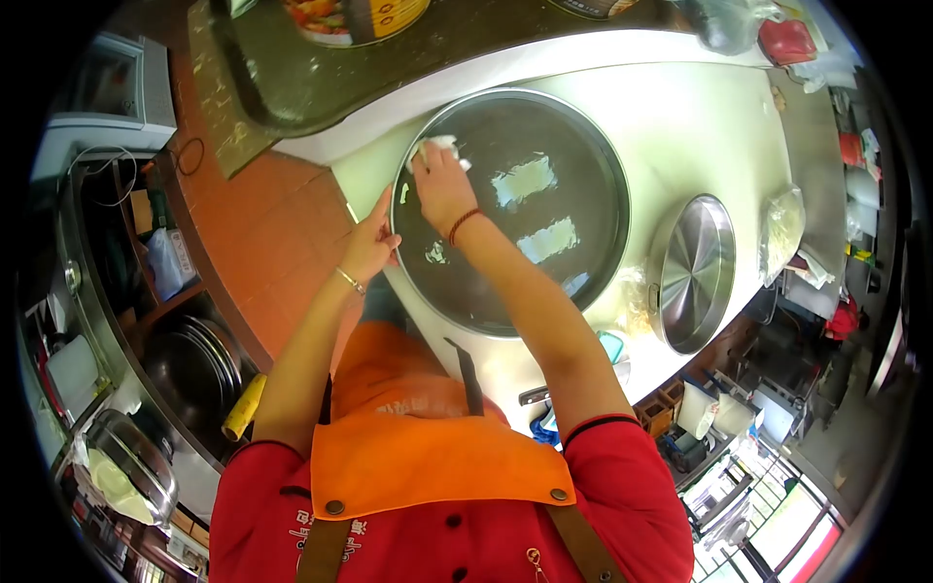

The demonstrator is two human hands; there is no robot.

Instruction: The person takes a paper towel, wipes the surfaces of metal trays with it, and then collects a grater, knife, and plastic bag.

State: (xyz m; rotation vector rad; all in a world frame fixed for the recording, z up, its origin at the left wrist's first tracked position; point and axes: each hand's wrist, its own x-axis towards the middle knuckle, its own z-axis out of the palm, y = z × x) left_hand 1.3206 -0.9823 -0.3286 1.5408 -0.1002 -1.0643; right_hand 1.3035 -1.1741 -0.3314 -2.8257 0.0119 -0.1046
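Note:
A large round dark pan (496,291) with a raised metal rim lies on the pale counter, its bottom shiny with light reflections. My right hand (444,189) is inside the pan at its upper left, fingers closed on a crumpled white cloth (442,144) pressed near the rim. At the pan's left edge my left hand (371,240) grips the rim, fingers outside and partly hidden.
A steel pan (694,274) stands on the counter to the right, beside a plastic bag (781,233). A knife (534,395) lies near the front edge. Behind is a dark tray (292,97) with cans. Stacked pans (192,367) sit on the left shelf.

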